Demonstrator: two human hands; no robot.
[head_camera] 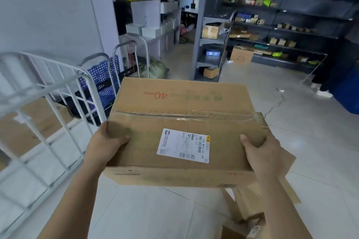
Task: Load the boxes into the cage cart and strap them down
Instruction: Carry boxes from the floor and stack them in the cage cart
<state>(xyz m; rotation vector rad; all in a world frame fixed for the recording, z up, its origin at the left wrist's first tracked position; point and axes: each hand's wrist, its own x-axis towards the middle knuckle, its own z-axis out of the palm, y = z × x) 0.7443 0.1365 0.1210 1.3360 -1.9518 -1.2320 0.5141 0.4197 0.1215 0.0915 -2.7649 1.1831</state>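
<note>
A taped cardboard box [182,132] with a white shipping label [183,146] filled the centre of the frame, carried clear of the tiled floor [310,141]. The left hand [104,145] clasped its near left corner, thumb lying on the top panel and fingers curled under the edge; the right hand [262,153] gripped the near right corner the same way. Both held only the near side, so the far end hung unsupported.

The white cage cart [48,91] stood at the left of the frame, its barred side between the person and the load bed. Brown cardboard showed through the bars at lower left, probably boxes already loaded, though blur made that uncertain.

The main risk was the box tipping forward out of the corner grip if its weight sat toward the far end. Swinging it left, the far corner could have caught the cart's top rail and been jolted loose. At lower right, loose flattened cardboard [258,200] lay on the floor by the person's feet, a likely slip or trip on the turn. A blue perforated crate [103,75] and hand trolleys [128,58] crowded the space just beyond the cart's end.
</note>
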